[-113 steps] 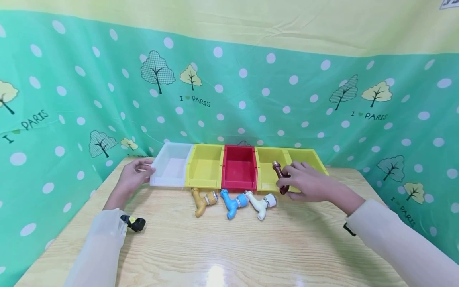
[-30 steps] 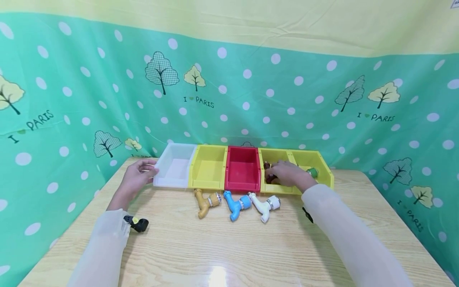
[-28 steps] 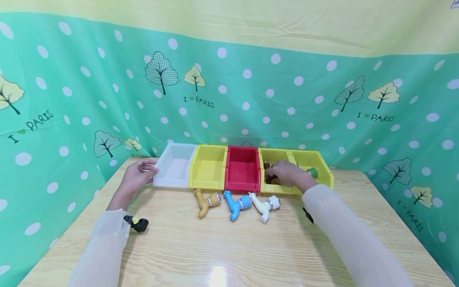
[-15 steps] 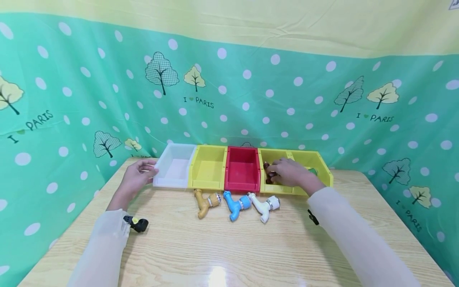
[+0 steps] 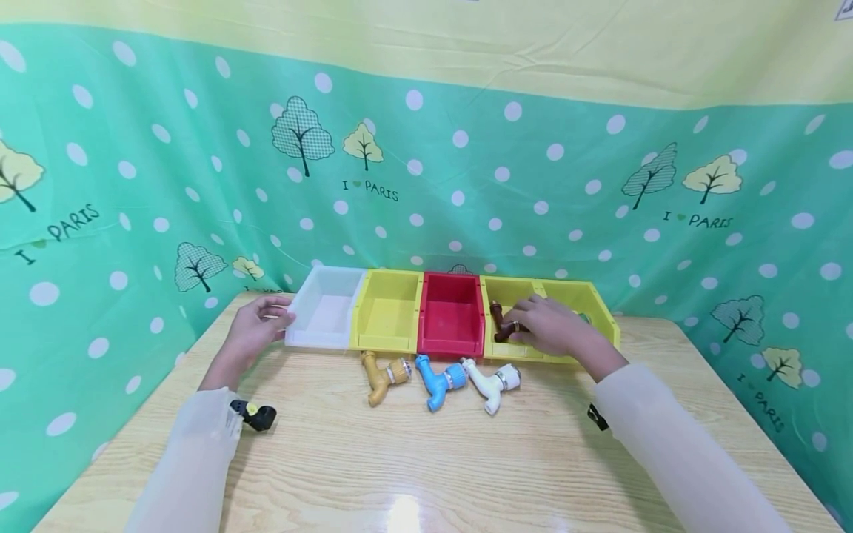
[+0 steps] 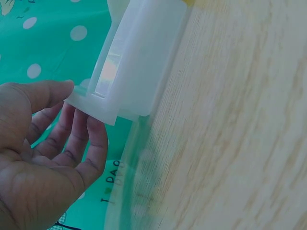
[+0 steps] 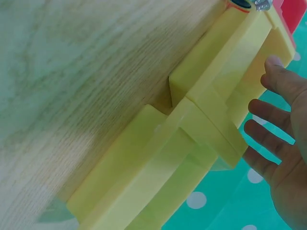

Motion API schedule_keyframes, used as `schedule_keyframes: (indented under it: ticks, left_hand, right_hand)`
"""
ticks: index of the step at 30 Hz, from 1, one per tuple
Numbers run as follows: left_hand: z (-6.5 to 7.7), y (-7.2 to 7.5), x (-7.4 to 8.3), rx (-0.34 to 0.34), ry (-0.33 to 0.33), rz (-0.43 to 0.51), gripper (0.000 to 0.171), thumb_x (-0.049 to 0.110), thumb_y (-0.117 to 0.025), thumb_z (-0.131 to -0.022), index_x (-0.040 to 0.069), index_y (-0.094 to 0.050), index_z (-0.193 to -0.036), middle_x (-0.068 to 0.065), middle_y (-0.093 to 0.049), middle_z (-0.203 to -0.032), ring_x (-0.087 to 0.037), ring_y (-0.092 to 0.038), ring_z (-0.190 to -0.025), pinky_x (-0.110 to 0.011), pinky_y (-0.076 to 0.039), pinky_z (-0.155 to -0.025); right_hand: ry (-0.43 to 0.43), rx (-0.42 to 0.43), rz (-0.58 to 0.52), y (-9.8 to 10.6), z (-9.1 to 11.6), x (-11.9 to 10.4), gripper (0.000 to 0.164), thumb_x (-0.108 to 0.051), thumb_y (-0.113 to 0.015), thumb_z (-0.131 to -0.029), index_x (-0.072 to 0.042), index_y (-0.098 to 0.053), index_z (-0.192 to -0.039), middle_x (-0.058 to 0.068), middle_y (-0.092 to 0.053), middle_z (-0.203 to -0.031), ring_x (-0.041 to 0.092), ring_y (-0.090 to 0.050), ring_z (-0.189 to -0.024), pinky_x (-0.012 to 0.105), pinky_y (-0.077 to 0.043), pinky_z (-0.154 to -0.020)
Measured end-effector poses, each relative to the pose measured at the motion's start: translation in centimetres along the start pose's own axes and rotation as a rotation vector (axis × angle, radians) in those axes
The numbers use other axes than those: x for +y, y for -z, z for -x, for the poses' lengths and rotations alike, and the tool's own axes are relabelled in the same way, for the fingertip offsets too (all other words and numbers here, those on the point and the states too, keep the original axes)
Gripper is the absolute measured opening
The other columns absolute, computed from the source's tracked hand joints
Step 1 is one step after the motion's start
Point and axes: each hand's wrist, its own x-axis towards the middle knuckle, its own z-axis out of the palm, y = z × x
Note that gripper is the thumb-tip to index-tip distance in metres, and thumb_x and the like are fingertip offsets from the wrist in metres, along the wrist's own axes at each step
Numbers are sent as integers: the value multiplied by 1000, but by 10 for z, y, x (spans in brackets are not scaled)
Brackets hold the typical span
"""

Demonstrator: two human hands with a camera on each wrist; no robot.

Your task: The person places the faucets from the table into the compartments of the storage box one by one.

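Five bins, two hands, four taps plainly seen

One dotted curtain fills the upper part of the frame; one table fills the lower part.

Two pale sleeves reach in from the lower left and lower right.

Five bins stand in one row across the centre: one white bin, one red bin and three yellow bins, one left of the red and two right of it.

Two hands are in view. The left hand, at centre left, grips the white bin's corner, thumb on the rim. The right hand, right of centre, is over the two right-hand yellow bins, its fingers spread apart; whether they touch anything is unclear.

Four taps show. The brown tap lies in the fourth bin from the left, by the right hand's fingertips. Three lie on the table in front of the bins: mustard tap, blue tap, white tap.

One green piece, mostly hidden, shows in the far-right bin.
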Motion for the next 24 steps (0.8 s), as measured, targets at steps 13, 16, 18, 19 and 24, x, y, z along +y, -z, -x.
schedule_keyframes:
  ticks: [13,16,18,19,24]
  left_hand:
    - [0,1,0,-7,4,-2,44,19,-65,-102,1,-52,-140,-18,-53,-126,-23,-58,-104,-27,-61,-83]
    - [0,1,0,-6,4,-4,44,19,-65,-102,1,-52,-140,-18,-53,-126,-22,-58,-104,-27,-61,-83]
    - [0,1,1,-5,2,-4,44,19,-65,-102,1,-52,-140,-18,-53,-125,-22,-58,-104,-27,-61,-83]
    - [1,1,1,-5,2,-5,44,19,-65,-102,1,-52,-140,-18,-53,-125,-21,-58,-103,-27,-61,-83]
    - [2,1,1,-7,3,-6,44,19,-65,-102,1,-52,-141,-17,-53,-125,-21,-58,-103,-27,-61,-83]
  right_hand:
    - [48,14,79,-1,21,-16,44,-37,-76,-93,-16,-69,-131,6,-68,-128,30,-59,-116,48,-56,-94]
    - [82,27,92,-2,27,-21,45,-38,-77,-93,-16,-69,-131,6,-67,-130,30,-58,-118,49,-56,-95]
    - [113,47,99,-4,30,-25,45,-37,-78,-92,-15,-70,-130,6,-67,-129,31,-58,-119,50,-56,-95]
    - [125,51,102,-4,32,-27,45,-38,-78,-92,-15,-70,-130,6,-67,-128,31,-58,-119,50,-56,-96]
    - [170,29,103,-5,35,-41,44,-41,-78,-91,-16,-71,-127,3,-69,-121,26,-60,-114,47,-56,-97]
